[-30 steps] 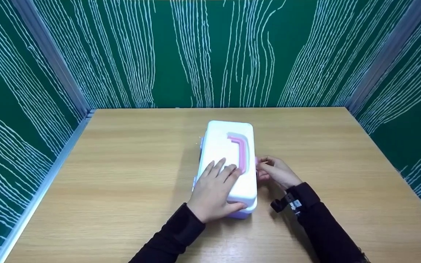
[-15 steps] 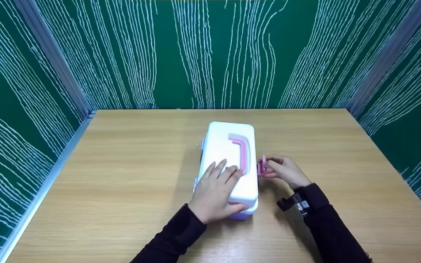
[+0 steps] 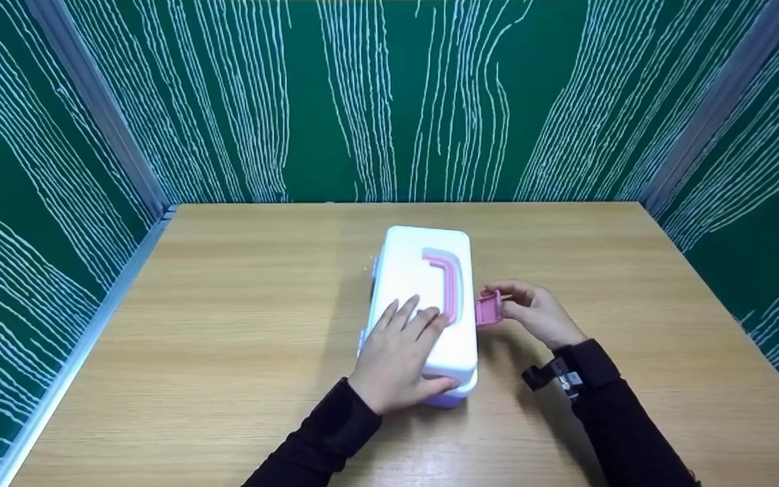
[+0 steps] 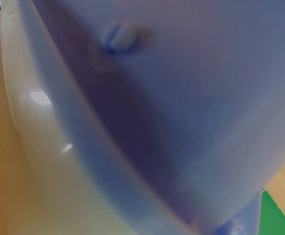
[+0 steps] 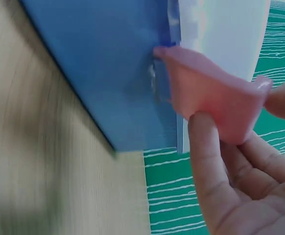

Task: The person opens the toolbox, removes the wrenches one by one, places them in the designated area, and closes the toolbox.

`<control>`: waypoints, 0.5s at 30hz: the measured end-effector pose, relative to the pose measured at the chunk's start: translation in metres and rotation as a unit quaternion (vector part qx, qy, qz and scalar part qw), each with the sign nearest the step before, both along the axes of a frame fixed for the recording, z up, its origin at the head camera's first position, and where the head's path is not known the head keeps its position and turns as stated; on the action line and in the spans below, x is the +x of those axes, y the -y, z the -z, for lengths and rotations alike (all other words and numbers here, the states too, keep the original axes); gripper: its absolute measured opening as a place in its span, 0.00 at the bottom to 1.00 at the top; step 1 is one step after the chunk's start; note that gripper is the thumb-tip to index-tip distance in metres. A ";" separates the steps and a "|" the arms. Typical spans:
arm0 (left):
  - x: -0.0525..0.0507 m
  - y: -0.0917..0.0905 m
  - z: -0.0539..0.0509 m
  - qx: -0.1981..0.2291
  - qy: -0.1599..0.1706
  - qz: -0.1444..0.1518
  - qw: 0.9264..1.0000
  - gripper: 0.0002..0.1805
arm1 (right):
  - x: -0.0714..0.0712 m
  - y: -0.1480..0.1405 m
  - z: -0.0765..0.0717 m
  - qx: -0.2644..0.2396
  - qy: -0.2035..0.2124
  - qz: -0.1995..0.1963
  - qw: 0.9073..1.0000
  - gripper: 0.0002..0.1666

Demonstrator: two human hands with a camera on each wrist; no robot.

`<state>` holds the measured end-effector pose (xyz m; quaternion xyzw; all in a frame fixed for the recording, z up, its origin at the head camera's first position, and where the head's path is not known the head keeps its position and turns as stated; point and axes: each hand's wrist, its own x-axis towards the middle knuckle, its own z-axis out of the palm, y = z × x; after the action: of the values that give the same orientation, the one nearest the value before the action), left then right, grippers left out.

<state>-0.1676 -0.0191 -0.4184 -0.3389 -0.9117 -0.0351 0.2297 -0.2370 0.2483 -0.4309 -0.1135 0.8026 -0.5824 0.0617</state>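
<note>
A storage box with a white lid [image 3: 413, 270] and a bluish-purple base [image 5: 103, 73] lies lengthwise on the table. Set into the lid is a pink carrying handle [image 3: 451, 291]. My left hand [image 3: 393, 372] rests flat on the lid's near half, fingers spread, thumb over the near edge. At the box's right side, a pink latch [image 3: 489, 309] sticks outward, still attached by its inner edge. My right hand [image 3: 539, 316] holds that latch by its outer end; in the right wrist view, fingers [image 5: 206, 152] lie under it and the thumb is at its edge. The left wrist view shows the box's near end wall [image 4: 206, 98] close up.
The wooden table [image 3: 247, 304] extends on both sides of the box. Green panels with white wavy lines [image 3: 335, 101] stand behind it and at both sides. Small hinges [image 3: 362, 338] show on the box's left side. A wrist camera [image 3: 552, 375] sits on the right sleeve.
My right hand has moved right, away from the box, swinging the pink latch outward from the side wall. The left hand stays on the lid, and the box has not visibly shifted.
</note>
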 end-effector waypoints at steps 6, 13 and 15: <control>0.000 0.000 0.000 -0.006 0.008 -0.003 1.000 0.50 | 0.001 -0.009 0.004 0.062 -0.022 -0.007 0.998 0.26; 0.001 -0.001 0.000 0.000 0.006 -0.001 1.000 0.49 | -0.001 -0.011 0.014 0.118 -0.040 -0.013 0.992 0.27; 0.001 -0.001 0.000 0.004 0.001 0.001 1.000 0.49 | -0.001 -0.010 0.017 0.128 -0.036 -0.013 0.991 0.28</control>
<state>-0.1671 -0.0182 -0.4181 -0.3388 -0.9114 -0.0390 0.2302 -0.2381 0.2585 -0.4483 -0.1360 0.8708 -0.4694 0.0544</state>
